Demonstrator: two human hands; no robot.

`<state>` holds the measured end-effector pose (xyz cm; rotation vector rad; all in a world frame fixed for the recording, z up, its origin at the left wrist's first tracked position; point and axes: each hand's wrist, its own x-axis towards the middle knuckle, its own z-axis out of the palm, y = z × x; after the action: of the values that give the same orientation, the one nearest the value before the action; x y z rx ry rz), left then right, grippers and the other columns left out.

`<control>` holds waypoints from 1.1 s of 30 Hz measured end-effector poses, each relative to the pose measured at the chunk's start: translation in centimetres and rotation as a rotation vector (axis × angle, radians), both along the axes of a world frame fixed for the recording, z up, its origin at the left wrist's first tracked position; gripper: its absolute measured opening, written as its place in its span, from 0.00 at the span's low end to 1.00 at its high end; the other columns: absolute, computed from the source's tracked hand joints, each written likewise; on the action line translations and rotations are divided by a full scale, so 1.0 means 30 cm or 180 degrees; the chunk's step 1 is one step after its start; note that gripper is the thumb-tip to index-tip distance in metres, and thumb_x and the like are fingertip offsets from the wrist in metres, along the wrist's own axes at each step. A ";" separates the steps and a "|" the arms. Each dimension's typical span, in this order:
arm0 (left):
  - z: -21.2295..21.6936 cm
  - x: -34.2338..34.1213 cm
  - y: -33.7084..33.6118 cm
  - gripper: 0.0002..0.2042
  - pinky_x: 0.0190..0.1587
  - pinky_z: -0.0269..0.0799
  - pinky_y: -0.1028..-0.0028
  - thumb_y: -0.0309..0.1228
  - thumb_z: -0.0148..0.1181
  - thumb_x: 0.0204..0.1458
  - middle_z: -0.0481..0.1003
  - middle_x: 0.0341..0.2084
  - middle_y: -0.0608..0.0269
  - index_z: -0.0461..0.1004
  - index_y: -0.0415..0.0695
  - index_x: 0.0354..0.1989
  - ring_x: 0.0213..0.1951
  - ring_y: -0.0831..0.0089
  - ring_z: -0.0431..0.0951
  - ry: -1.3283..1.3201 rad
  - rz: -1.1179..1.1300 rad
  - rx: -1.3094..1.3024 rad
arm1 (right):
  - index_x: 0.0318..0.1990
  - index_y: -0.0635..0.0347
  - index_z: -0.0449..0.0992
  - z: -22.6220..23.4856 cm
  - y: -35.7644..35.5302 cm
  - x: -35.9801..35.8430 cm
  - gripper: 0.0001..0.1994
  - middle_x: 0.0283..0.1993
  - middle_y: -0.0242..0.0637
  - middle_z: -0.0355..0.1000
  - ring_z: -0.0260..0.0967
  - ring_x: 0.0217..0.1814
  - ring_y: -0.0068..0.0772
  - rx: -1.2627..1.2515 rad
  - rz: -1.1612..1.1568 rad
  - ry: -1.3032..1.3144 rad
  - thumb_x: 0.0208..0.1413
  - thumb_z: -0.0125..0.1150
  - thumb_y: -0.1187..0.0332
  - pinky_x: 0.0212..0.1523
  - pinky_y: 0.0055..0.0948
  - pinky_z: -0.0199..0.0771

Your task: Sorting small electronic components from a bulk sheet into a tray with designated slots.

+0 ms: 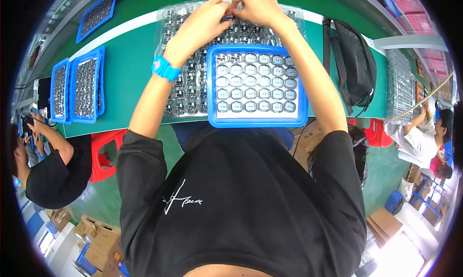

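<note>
Both hands meet over the far part of a clear plastic blister tray (pixel 163 27), whose pockets hold rows of small dark-and-silver parts (pixel 190 79). My left hand (pixel 205 25) has bent fingers pinched close to the tray's parts. My right hand (pixel 256 7) is closed too, its fingertips against those of the left. Whatever lies between the fingertips is too small and covered to make out. Nearer to me, a blue tray (pixel 260 123) overlaps the blister tray. Rows of rounded grey parts (pixel 250 80) sit on its white base, with a couple of darker ones at the far left corner.
Blue trays of parts (pixel 87 86) stand at the left of the green table (pixel 123 84), another (pixel 98 14) beyond. A black bag (pixel 354 64) lies right of my forearm. Stacked clear trays (pixel 399 86) are farther right. Other people sit at both sides near red stools (pixel 103 154).
</note>
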<state>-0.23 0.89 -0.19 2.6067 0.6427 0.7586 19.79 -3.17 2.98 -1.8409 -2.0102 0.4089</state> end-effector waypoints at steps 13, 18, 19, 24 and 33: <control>0.161 -0.180 -0.206 0.07 0.43 0.77 0.59 0.28 0.66 0.61 0.77 0.37 0.49 0.81 0.36 0.39 0.41 0.51 0.81 -0.0557 0.0453 -0.0521 | 0.39 0.58 0.88 0.149 -0.418 0.037 0.08 0.37 0.36 0.76 0.78 0.40 0.37 0.0716 0.0599 0.0813 0.58 0.76 0.64 0.39 0.35 0.76; 0.157 -0.299 -0.366 0.05 0.39 0.77 0.70 0.22 0.70 0.59 0.80 0.36 0.59 0.84 0.38 0.42 0.38 0.66 0.82 -0.0618 0.0078 -0.1041 | 0.38 0.61 0.89 0.121 -0.545 -0.028 0.09 0.36 0.31 0.72 0.72 0.37 0.28 0.0549 0.0639 0.1203 0.49 0.79 0.79 0.39 0.27 0.72; 0.157 -0.300 -0.382 0.05 0.40 0.77 0.69 0.22 0.70 0.58 0.80 0.37 0.58 0.83 0.38 0.42 0.38 0.65 0.81 -0.0567 0.0064 -0.0990 | 0.38 0.60 0.89 0.116 -0.552 -0.037 0.09 0.36 0.31 0.71 0.72 0.37 0.28 0.0537 0.0638 0.1210 0.49 0.79 0.78 0.39 0.27 0.72; 0.141 -0.297 -0.413 0.05 0.39 0.76 0.67 0.22 0.69 0.59 0.78 0.36 0.58 0.83 0.38 0.42 0.38 0.62 0.81 -0.0487 -0.0018 -0.1174 | 0.39 0.60 0.89 0.073 -0.557 -0.081 0.10 0.36 0.31 0.71 0.70 0.37 0.29 0.0504 0.0628 0.1216 0.48 0.79 0.78 0.39 0.28 0.72; 0.102 -0.258 -0.410 0.04 0.40 0.76 0.63 0.22 0.68 0.59 0.77 0.35 0.57 0.82 0.37 0.41 0.38 0.60 0.81 -0.0453 -0.0022 -0.0982 | 0.38 0.60 0.88 0.050 -0.501 -0.092 0.08 0.36 0.32 0.70 0.71 0.39 0.35 0.0645 0.0930 0.0580 0.50 0.78 0.73 0.40 0.33 0.74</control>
<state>-7.98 -11.41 2.88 2.2531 0.6512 0.7675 17.04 -18.21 4.47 -1.3453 -2.1106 0.4195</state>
